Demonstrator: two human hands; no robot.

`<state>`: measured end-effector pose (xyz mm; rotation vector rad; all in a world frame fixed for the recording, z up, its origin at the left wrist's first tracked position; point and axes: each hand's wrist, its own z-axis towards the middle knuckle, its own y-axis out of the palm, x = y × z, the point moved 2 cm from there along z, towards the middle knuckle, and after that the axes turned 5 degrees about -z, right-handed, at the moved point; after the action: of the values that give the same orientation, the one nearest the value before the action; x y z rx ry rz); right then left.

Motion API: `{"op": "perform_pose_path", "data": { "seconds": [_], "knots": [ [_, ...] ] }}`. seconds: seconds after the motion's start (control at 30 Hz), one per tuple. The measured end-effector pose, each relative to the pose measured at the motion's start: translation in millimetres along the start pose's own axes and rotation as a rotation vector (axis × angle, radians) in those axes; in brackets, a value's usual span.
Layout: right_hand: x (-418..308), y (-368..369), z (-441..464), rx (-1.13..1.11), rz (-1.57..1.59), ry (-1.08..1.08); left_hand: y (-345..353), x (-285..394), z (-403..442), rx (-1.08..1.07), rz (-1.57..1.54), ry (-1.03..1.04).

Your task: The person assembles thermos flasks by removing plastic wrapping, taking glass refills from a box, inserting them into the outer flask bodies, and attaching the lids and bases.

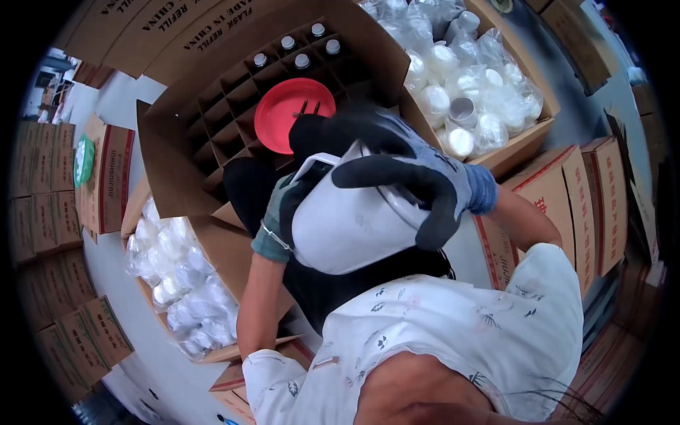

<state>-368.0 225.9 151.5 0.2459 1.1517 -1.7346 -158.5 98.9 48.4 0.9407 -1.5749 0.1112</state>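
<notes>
Head view: white jug [354, 230], probably light, stiff, slick; left hand [282, 216] grips by handle [316, 162], right hand [418, 166] clasps rim; handle preferred.

The vessel [354, 230] is white, the bowl [273, 117] red.

**Cool Light, Curving Edges**

Cool, moderate light is falling over the pale shirt [453, 319] and white jug [354, 230], while shadow is filling the divided carton [170, 173]. Plastic bags [496, 99] are giving off pale glare. The right hand's [421, 170] upper fingers are blurring; fisheye distortion is bending the carton stacks [44, 219] toward black corners.
</notes>
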Motion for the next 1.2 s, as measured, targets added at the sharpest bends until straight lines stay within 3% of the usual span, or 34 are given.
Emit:
{"op": "perform_pose_path", "data": {
  "seconds": [0.07, 0.13, 0.17, 0.2, 0.27, 0.33, 0.43, 0.5, 0.57, 0.6, 0.63, 0.67, 0.73, 0.77, 0.87, 0.93, 0.97, 1.0, 1.03, 1.07, 1.13, 1.17, 1.2],
  "knots": [
    [3.4, -6.6, 3.2, -0.082, -0.134, -0.046, -2.1, 8.9, -4.2, 0.082, 0.562, 0.338],
    [48.1, 27.5, -26.4, 0.286, 0.259, 0.267, 5.2, 29.5, -5.5, 0.197, 0.818, 0.504],
    [42.5, 32.0, -26.0, 0.424, 0.830, 0.534, 24.7, 36.1, -11.9, 0.298, 0.609, 0.522],
    [71.8, 45.6, -40.7, 0.491, 1.116, 0.646, 31.0, 34.8, -8.6, 0.228, 0.772, 0.674],
    [113.1, 80.4, -76.9, 0.468, 0.973, 0.582, 71.5, 44.7, -13.9, -0.101, 1.555, 0.935],
    [144.5, 103.3, -107.8, 0.435, 0.815, 0.520, 98.6, 52.9, -10.4, -0.241, 1.649, 0.872],
    [113.0, 69.5, -99.9, 0.274, 0.597, 0.718, 68.2, 54.5, 16.8, -0.128, 1.320, 0.846],
    [105.7, 52.3, -90.2, 0.339, -0.045, 0.569, 10.2, 31.1, 31.3, -0.008, 1.051, 0.686],
    [82.6, 57.0, -73.1, 0.456, 0.360, 0.529, -9.7, 26.2, 27.2, 0.167, 0.646, 0.178],
    [65.8, 53.8, -59.5, 0.506, 0.563, 0.508, -10.2, 24.6, 24.7, 0.112, 0.832, 0.373],
    [47.5, 41.0, -40.8, 0.408, 0.458, 0.425, -10.6, 22.7, 21.6, 0.092, 1.014, 0.584],
    [52.7, 45.8, -37.7, 0.436, 0.568, 0.470, 7.2, 40.1, 13.3, 0.098, 1.183, 0.720],
    [65.9, 59.1, -31.1, 0.485, 0.794, 0.561, -9.2, 37.5, 4.7, 0.354, 0.924, 0.637],
    [67.5, 61.1, -17.2, 0.507, 0.833, 0.500, -12.0, 47.7, -3.3, 0.336, 0.905, 0.664],
    [67.7, 71.8, 31.8, 0.470, 0.648, 0.325, -35.0, 72.2, -33.6, 0.406, 0.791, 0.669],
    [89.8, 73.0, 62.7, 0.227, 0.601, 0.331, -48.6, 83.8, -51.6, 0.495, 0.855, 0.644],
    [122.7, 76.4, 63.6, 0.189, 0.479, 0.265, -71.8, 85.1, -61.7, 0.558, 0.937, 0.602],
    [164.5, 81.0, 63.5, 0.136, 0.323, 0.360, -94.3, 82.9, -71.3, 0.613, 0.993, 0.541],
    [205.1, 85.4, 63.6, 0.069, 0.168, 0.446, -118.5, 74.2, -81.7, 0.674, 0.787, 0.453],
    [243.2, 88.6, 62.6, -0.011, -0.027, 0.694, -140.6, 61.7, -91.2, 0.723, 0.579, 0.364],
    [299.6, 114.4, 50.9, -0.197, -0.419, 0.908, -170.5, 33.8, -101.7, 0.762, 0.250, 0.403],
    [314.5, 128.2, 47.5, -0.225, -0.505, 0.822, -185.7, 19.9, -109.2, 0.764, 0.057, 0.381],
    [326.0, 143.4, 43.8, -0.255, -0.585, 0.734, -189.5, 19.0, -112.8, 0.713, 0.125, 0.349]
  ]
}}
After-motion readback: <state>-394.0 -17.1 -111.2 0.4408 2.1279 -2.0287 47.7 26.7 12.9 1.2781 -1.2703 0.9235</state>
